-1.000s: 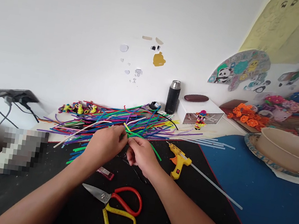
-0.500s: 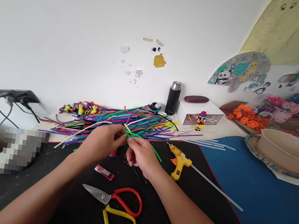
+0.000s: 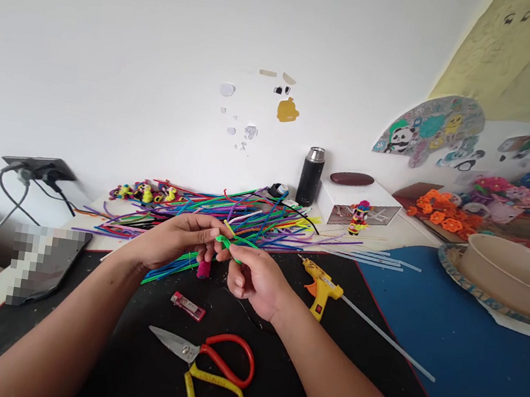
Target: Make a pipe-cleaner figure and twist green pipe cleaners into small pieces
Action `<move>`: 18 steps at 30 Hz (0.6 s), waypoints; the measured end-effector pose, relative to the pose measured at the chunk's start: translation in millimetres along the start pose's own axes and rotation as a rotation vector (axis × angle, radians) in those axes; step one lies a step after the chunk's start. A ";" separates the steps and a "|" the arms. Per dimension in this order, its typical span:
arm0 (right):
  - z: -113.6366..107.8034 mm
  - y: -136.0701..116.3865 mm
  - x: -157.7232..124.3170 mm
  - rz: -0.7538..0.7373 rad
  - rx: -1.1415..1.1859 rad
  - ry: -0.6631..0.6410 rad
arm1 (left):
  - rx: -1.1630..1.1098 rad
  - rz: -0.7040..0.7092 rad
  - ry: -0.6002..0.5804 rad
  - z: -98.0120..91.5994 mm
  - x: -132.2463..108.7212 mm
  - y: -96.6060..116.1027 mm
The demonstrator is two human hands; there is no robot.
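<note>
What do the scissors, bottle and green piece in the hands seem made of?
Scissors: shiny grey metal blades, going by their sheen; smooth red and yellow handles, probably plastic-covered. Bottle: likely metal, with a dark matte body and bright reflective top. Green piece: something bendable, perhaps fuzzy wire, as it looks folded; too small to be sure.

A bright green pipe cleaner [image 3: 223,241], fuzzy and bent into a small, compact twist, is pinched between the left hand [image 3: 185,236] and right hand [image 3: 256,279]; it sits between 7 and 8 o'clock from the view's centre; a loose green strand slants toward 4 o'clock; a short yellow end shows near 12 o'clock, its attachment unclear.
</note>
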State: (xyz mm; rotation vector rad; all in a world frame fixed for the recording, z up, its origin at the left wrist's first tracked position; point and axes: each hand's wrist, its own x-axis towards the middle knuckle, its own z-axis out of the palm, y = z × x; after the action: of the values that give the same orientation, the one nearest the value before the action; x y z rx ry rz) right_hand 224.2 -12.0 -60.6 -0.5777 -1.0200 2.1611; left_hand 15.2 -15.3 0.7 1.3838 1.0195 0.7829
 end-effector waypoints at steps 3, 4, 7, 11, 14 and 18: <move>0.2 0.1 0.0 0.002 0.015 -0.010 | -0.078 -0.015 -0.013 1.7 -0.3 -1.3; 0.1 0.5 0.1 0.001 0.019 -0.011 | -0.089 -0.025 -0.020 1.7 -0.4 -2.1; -0.1 2.1 0.7 0.003 0.021 -0.008 | -0.098 -0.041 -0.040 2.0 -0.1 -5.2; -0.7 3.9 1.1 0.003 0.005 -0.004 | -0.147 -0.067 -0.048 5.7 2.2 -8.6; -0.9 4.1 1.1 0.005 -0.004 0.003 | -0.159 -0.088 -0.040 8.2 3.9 -9.9; -0.7 3.8 0.8 0.010 -0.019 0.000 | -0.129 -0.093 -0.044 9.5 4.2 -8.9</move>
State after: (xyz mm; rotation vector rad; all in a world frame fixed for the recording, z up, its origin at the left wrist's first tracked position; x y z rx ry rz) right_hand 222.7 -12.9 -64.2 -0.5930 -1.0405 2.1621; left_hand 24.4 -15.9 -9.5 1.2298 0.9758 0.7335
